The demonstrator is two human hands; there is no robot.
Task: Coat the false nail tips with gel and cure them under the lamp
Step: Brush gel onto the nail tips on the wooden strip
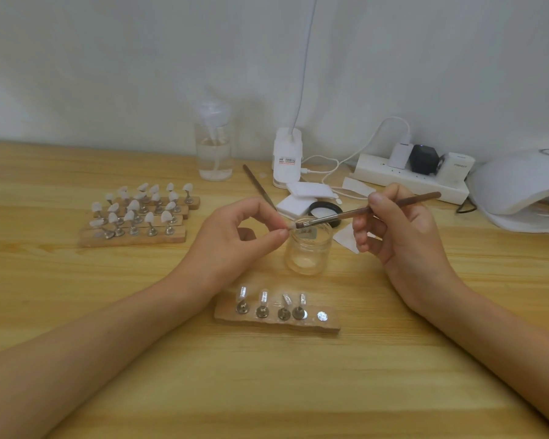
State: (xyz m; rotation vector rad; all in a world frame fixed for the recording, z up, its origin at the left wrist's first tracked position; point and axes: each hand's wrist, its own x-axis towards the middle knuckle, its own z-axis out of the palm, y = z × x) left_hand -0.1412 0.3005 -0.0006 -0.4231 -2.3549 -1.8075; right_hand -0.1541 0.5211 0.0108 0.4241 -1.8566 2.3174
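The lamp [520,188] sits at the table's [76,312] right edge; four tips [263,297] stand on the strip [276,323] near its front edge. Above the jar [308,251], the right hand [403,229] pinches the brush [362,212], and the left hand's [232,236] thumb and forefinger pinch something tiny, likely a fifth tip. It is probably light, slick and flimsy, so hold it by its stand.

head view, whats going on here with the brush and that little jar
A person is working at a wooden table. The right hand holds a brown brush over the open glass jar, and the left hand pinches a small pale piece at its bristle end; whether that is a nail tip is too small to tell. On the near wooden strip four clear tips are mounted and the fifth metal disc is bare. The curing lamp sits at the far right.
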